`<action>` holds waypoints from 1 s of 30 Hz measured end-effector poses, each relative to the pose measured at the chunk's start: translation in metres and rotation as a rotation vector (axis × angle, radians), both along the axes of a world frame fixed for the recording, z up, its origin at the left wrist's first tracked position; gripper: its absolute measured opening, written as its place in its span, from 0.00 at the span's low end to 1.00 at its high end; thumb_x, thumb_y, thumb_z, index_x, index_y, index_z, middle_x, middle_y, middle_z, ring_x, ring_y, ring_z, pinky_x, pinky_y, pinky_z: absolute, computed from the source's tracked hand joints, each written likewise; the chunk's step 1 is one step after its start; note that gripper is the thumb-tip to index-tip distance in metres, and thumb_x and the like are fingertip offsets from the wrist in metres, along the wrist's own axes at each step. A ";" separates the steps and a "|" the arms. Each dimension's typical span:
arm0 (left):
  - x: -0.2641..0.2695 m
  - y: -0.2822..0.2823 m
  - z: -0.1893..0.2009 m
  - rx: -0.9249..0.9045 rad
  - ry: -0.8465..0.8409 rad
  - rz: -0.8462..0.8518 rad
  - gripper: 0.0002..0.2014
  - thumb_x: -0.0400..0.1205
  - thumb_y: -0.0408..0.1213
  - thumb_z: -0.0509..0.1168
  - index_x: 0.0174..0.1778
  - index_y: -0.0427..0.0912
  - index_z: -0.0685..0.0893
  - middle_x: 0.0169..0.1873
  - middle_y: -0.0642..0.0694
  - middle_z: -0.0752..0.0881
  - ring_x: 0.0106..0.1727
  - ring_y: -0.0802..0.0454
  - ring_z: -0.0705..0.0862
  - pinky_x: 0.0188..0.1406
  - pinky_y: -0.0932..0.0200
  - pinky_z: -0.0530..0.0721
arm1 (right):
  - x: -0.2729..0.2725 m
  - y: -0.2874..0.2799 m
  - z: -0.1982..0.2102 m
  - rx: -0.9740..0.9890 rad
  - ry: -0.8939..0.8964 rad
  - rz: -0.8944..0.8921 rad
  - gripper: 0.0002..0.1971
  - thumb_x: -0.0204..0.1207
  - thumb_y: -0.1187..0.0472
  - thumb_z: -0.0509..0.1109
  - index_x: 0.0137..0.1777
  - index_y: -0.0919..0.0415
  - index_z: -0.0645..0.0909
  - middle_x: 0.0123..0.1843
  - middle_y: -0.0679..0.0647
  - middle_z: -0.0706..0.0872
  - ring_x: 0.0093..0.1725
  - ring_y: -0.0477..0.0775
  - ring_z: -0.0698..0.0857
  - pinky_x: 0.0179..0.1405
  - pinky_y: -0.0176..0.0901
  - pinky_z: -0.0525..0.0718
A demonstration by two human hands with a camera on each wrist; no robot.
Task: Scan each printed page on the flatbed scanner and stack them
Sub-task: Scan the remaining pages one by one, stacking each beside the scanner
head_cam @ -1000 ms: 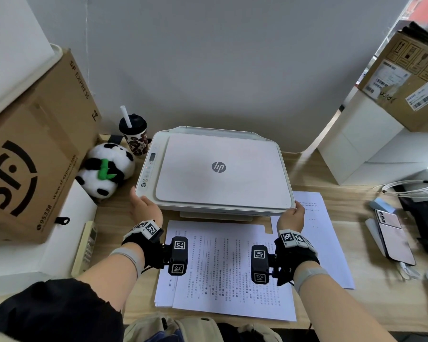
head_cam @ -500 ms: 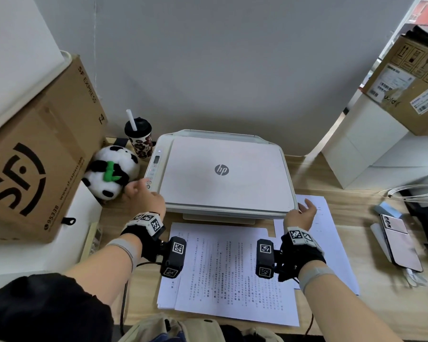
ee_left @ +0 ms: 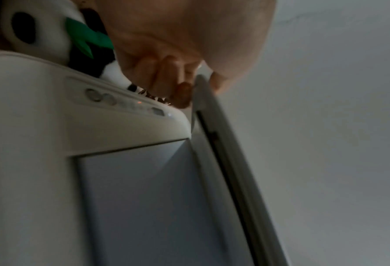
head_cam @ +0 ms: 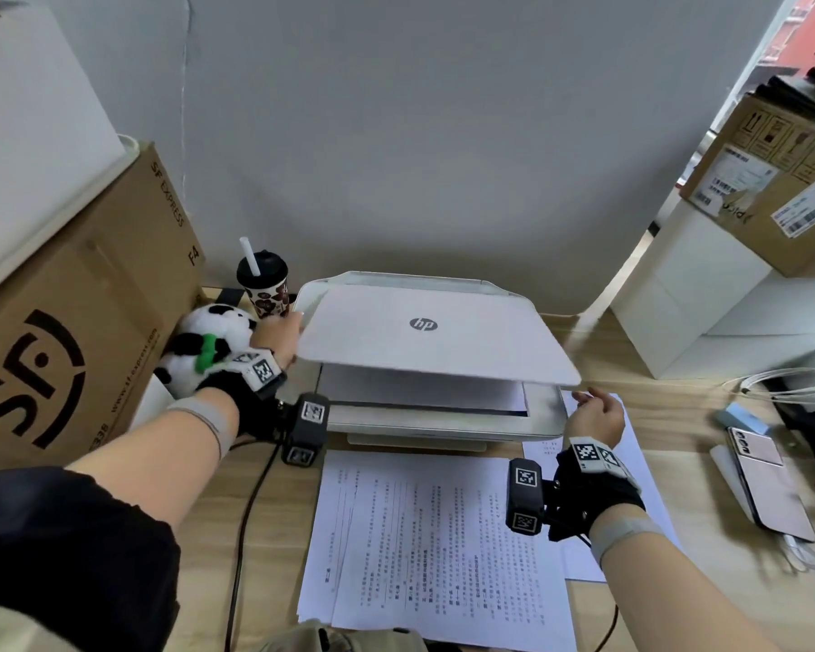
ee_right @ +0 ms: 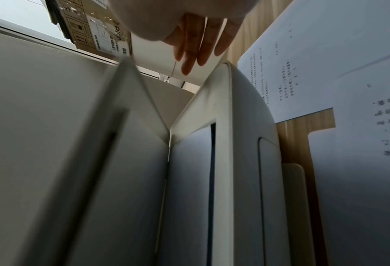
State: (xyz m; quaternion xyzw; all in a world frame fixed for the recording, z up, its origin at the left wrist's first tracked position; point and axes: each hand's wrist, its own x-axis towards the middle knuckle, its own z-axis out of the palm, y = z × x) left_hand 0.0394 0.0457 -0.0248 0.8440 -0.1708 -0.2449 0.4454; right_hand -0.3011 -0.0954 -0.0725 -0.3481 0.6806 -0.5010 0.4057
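page on glass (head_cam: 424, 392): mostly hidden under lid (head_cam: 434, 336); text unreadable

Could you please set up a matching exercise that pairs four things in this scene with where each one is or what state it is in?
Things:
1. scanner lid
2. left hand
3. right hand
4. panda toy

Places or states:
A. open, beside the scanner's right front corner, holding nothing
B. partly raised
C. left of the scanner, against the cardboard box
D. gripping the lid's left edge

Pairs: 1-B, 2-D, 3-A, 4-C
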 end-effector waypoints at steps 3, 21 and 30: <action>0.012 -0.018 0.026 -0.371 0.273 0.129 0.18 0.84 0.46 0.57 0.32 0.42 0.81 0.17 0.46 0.81 0.11 0.55 0.72 0.15 0.69 0.67 | 0.005 -0.011 0.002 -0.027 -0.047 -0.004 0.16 0.76 0.68 0.52 0.52 0.59 0.81 0.36 0.51 0.84 0.44 0.52 0.81 0.42 0.37 0.75; 0.023 -0.138 0.094 -0.573 0.006 0.029 0.15 0.86 0.32 0.45 0.66 0.43 0.71 0.46 0.44 0.77 0.28 0.60 0.71 0.16 0.75 0.66 | 0.069 -0.036 0.011 0.181 0.791 0.766 0.29 0.75 0.45 0.69 0.74 0.57 0.73 0.76 0.58 0.70 0.76 0.60 0.67 0.73 0.51 0.67; 0.033 -0.122 0.056 -0.320 -0.007 0.016 0.30 0.86 0.46 0.49 0.83 0.55 0.43 0.81 0.42 0.62 0.78 0.40 0.67 0.79 0.42 0.61 | 0.080 -0.027 0.020 0.185 0.975 0.756 0.30 0.69 0.49 0.75 0.69 0.56 0.74 0.74 0.57 0.68 0.75 0.60 0.65 0.71 0.51 0.68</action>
